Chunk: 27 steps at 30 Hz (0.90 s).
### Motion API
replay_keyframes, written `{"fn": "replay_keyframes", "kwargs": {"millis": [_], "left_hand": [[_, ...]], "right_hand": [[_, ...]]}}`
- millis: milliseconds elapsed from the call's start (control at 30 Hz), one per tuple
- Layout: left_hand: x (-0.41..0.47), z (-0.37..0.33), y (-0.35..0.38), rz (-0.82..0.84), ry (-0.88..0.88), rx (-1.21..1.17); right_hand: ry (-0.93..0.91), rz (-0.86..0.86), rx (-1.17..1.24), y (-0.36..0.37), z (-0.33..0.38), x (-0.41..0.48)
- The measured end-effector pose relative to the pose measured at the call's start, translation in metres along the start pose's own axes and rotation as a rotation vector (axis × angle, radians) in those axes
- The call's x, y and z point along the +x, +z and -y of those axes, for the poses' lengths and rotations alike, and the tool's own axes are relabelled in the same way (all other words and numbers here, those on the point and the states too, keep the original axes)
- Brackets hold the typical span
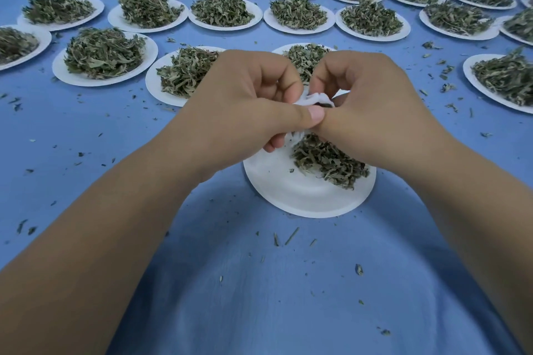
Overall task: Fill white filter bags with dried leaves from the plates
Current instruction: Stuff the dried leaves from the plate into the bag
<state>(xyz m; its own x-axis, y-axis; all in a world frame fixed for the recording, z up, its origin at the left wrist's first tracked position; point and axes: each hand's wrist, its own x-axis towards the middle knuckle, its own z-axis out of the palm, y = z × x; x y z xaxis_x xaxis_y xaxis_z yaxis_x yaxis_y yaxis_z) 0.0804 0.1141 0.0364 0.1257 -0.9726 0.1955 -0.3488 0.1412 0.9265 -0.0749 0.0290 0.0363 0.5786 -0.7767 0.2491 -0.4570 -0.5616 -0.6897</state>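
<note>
A blue cloth (pixel 86 130) covers the whole table in front of you. Across its far half stand rows of white paper plates (pixel 62 75), each heaped with dried green leaves (pixel 103 55); some of the plates touch or overlap at the rims.

Nearest to you, apart from those rows, sits one more white plate (pixel 300 193). Only a small pile of leaves (pixel 328 164) lies on its right side, and the left side is bare.

Your two forearms come in from the bottom corners and meet above the far edge of that near plate. Your left hand (pixel 248 101) has its fingers curled and its thumb pressed forward, pinching the white filter bag (pixel 310 99). Your right hand (pixel 369 106) is curled too, gripping the same bag from the other side. The two thumbs touch.

The bag is held up between your hands, just over the near plate, crumpled and mostly hidden by your fingers. A dark gap shows at its top. What is inside cannot be made out.

Loose leaf bits (pixel 291 236) are scattered over the cloth, thicker on the right.
</note>
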Motion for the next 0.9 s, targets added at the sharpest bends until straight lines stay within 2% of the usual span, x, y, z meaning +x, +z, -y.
{"fn": "replay_keyframes", "kwargs": {"millis": [133,267,367,500,633,767,900], "left_hand": [[0.002,0.002,-0.007,-0.068,0.014,0.044],[0.006,0.004,-0.013,-0.198,0.019,0.140],[0.007,0.005,-0.014,-0.226,0.021,0.167],[0.006,0.004,-0.011,-0.181,0.012,0.168],[0.005,0.004,-0.013,-0.136,-0.014,0.033],[0.004,0.003,-0.015,-0.141,0.035,0.077],[0.006,-0.004,-0.024,-0.013,0.062,0.052]], "right_hand": [[0.003,-0.012,0.003,0.001,0.003,0.004],[0.098,0.216,0.279,-0.009,0.004,0.004],[0.105,0.221,0.328,-0.011,0.004,0.008],[0.067,0.130,0.183,-0.002,0.006,0.010],[0.002,0.062,0.000,0.005,0.006,0.012],[0.018,0.091,0.082,0.004,0.003,0.015],[0.014,0.115,0.256,-0.004,0.000,0.017]]}}
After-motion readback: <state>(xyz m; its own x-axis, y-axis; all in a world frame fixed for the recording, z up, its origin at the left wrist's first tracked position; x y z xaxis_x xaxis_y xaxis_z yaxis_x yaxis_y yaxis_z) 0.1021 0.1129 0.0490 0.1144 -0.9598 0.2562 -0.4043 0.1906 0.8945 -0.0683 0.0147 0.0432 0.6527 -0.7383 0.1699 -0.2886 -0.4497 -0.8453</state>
